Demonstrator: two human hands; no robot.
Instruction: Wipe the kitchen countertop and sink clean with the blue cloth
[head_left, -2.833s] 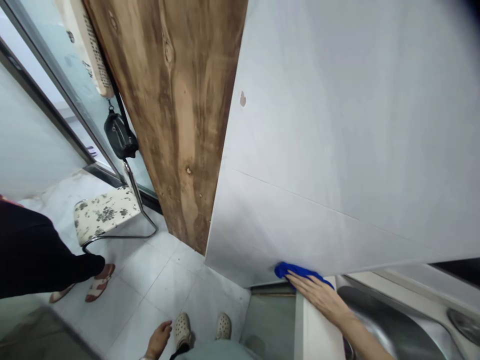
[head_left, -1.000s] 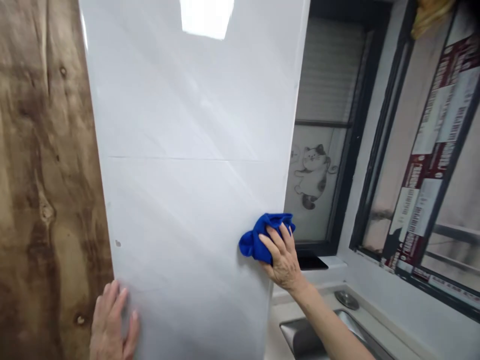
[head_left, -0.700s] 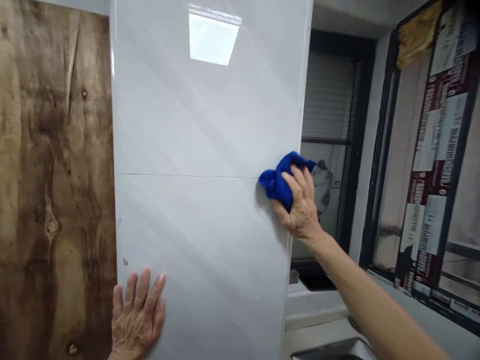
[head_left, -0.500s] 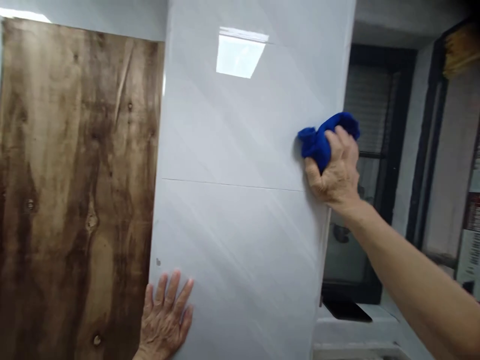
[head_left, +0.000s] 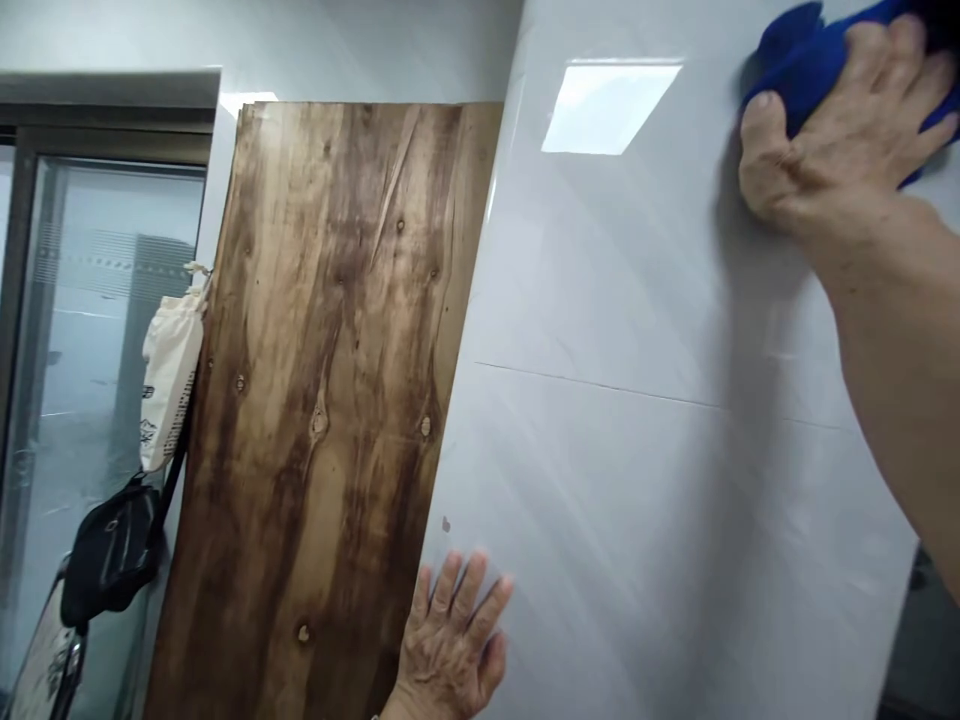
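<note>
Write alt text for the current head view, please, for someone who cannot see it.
A person's right hand holds a blue cloth against a glossy white wall, while the left hand rests on it lower down, beside a wooden panel.

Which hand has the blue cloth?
The right hand, holding the blue cloth high against the glossy white wall; the left hand is spread empty lower down, near the wooden board.

The only camera, worn on the person's head, looks forward at close range onto a glossy white tiled wall (head_left: 585, 470), with a tall brown wood-grain panel (head_left: 330, 400) left of centre and a dark-framed glass door (head_left: 97, 360) farther off; the bare right forearm (head_left: 907, 340) looms nearest.
</note>
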